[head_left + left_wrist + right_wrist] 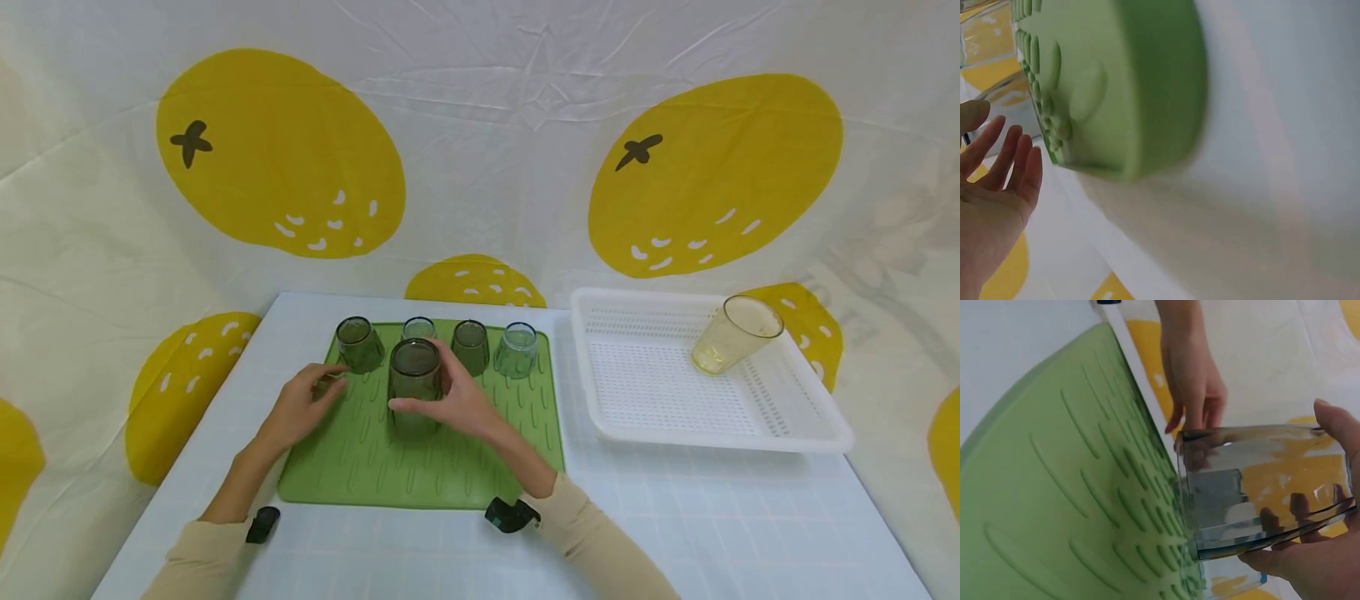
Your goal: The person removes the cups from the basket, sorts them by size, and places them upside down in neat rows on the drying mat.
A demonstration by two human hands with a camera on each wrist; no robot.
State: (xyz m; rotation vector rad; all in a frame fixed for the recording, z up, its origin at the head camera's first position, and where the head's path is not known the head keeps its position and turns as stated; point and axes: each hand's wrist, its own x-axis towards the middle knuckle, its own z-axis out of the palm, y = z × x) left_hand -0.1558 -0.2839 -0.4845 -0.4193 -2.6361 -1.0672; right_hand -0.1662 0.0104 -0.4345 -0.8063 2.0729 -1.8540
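Note:
My right hand (467, 407) grips a smoky grey drinking glass (415, 379) over the middle of a green ribbed drying mat (360, 467). In the right wrist view, thumb and fingers wrap around the sides of this glass (1266, 494) near one end, and its other end points toward the mat. My left hand (302, 404) hovers at the mat's left edge with loosely bent fingers and nothing in them. Closest to it stands another grey glass (360, 346), at the back left corner of the mat. Fingers of the left hand (994, 203) are spread apart in its wrist view.
Along the mat's back edge also stand a pale glass (418, 327), a grey glass (471, 348) and a bluish glass (517, 352). A white plastic basket (637, 429) on the right holds a tilted yellowish glass (731, 335). A fruit-printed cloth (487, 167) hangs behind the table.

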